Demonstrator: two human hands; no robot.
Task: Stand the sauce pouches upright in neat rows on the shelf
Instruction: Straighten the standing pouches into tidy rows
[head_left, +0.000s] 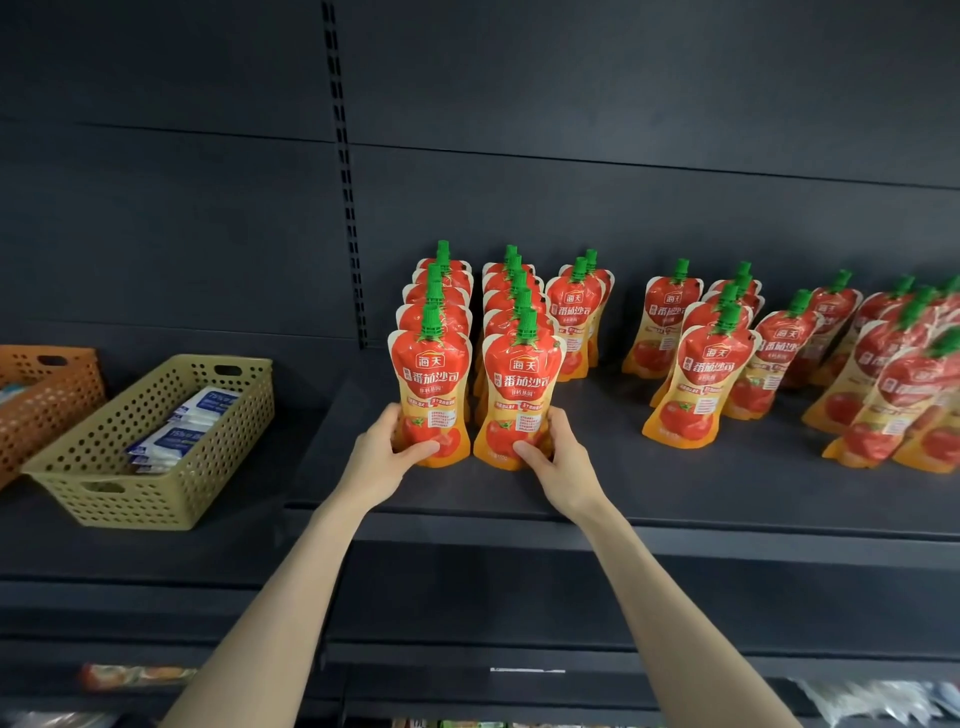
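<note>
Glossy red-and-orange plastic pouches (574, 317) with green ribbed caps stand on the dark matte shelf (597, 483), long axes vertical, caps up, printed faces toward the camera. The left hand (387, 457) grips the base of the left front pouch (430, 384), thumb across its face. The right hand (558, 457) grips the right front pouch (519, 395) likewise. Behind each, 1 straight row runs back. Further right, looser pouches (696, 384) lean. A perforated olive basket (156, 499) sits at left.
</note>
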